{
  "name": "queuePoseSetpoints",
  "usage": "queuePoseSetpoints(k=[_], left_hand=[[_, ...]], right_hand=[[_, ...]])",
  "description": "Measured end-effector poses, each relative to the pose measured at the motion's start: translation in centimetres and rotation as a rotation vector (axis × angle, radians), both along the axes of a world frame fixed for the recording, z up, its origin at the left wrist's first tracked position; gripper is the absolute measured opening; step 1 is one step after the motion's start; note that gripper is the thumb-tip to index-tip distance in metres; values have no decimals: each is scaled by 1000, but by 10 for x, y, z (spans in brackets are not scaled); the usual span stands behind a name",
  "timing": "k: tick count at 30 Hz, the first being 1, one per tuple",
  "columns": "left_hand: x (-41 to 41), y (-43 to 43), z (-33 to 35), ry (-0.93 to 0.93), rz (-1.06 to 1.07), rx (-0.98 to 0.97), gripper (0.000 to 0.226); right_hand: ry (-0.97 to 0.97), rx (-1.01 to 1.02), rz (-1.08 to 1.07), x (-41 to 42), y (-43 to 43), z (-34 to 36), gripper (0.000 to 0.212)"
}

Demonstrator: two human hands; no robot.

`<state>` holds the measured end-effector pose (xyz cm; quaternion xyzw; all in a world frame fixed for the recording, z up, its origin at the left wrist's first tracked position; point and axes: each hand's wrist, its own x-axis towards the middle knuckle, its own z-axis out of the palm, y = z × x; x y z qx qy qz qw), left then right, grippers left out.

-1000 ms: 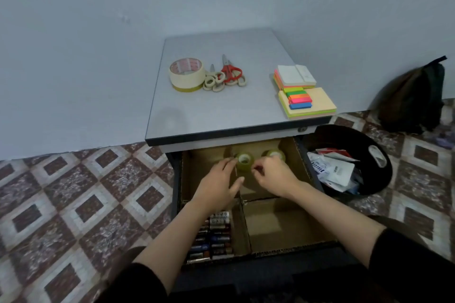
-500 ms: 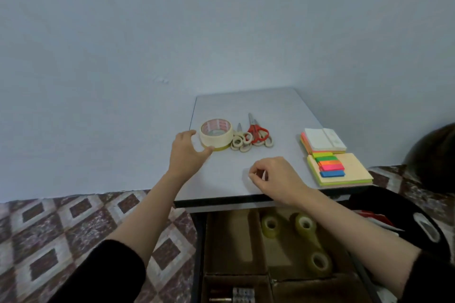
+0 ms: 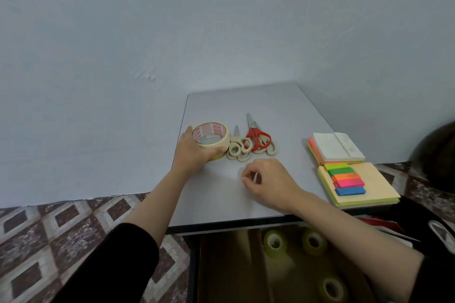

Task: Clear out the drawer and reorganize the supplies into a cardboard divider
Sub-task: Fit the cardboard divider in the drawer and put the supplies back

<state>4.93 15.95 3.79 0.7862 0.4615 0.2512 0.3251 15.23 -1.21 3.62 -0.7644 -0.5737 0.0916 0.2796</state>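
Head view: our left hand (image 3: 194, 152) clasps the masking tape roll (image 3: 211, 139) beside the scissors (image 3: 254, 134); right hand (image 3: 267, 181) loosely curled, empty, nearer the drawer (image 3: 221, 265).

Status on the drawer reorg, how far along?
Done: three small tape rolls sit in the cardboard divider. In hand: left hand grips the large tape roll on the tabletop. Left: scissors, sticky notes.

Cream masking tape roll (image 3: 210, 140) with red print inside its core; red-handled scissors (image 3: 256, 136); beige-handled scissors (image 3: 240, 147); index tabs (image 3: 347, 178) in green, orange, pink, blue; 3 yellowish clear tape rolls (image 3: 275, 242); brown-and-white diamond-patterned floor tiles (image 3: 61, 229).
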Motion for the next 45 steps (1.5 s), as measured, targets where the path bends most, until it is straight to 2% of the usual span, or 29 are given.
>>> queuePoseSetpoints(k=[2,5,7,10,13,16,19,25,32,37,39,41,43,45], left_hand=[[1,1,-3,-40,8,13,82],[-6,2,-3,-98,45,35,84],[-20,1,0,-164,62,27,71],[-51,1,3,-214,51,65,56],[-84,-8,5,-221,31,93,50],[-110,-20,2,-216,28,95,52],[-128,-23,-5,-201,43,102,54],[-148,-20,-11,-208,42,108,56],[-152,-27,-12,-216,44,87,61],[-147,-50,-8,-215,20,92,62],[-147,-62,-9,-216,23,99,63],[-150,-80,-11,-234,24,89,64],[-153,-103,-16,-245,-7,58,66],[-156,-124,-24,-215,-47,39,74]], right_hand=[[6,-1,6,-3,5,-1,16],[3,33,4,-8,14,3,15],[-39,60,-24,-10,23,11,16],[-122,30,-46,-10,45,26,35],[-171,-91,-46,-7,77,32,64],[-251,-226,-54,-2,104,28,84],[-279,-321,-67,2,121,21,94],[-234,-402,-99,3,133,15,105],[-184,-250,-112,-6,130,16,103],[-198,-135,-83,-11,103,36,89],[-143,-92,-87,-11,84,44,80],[-63,-58,-105,-13,59,49,85],[-24,-32,-103,-14,30,50,99],[26,-27,-75,-19,-4,48,105]])
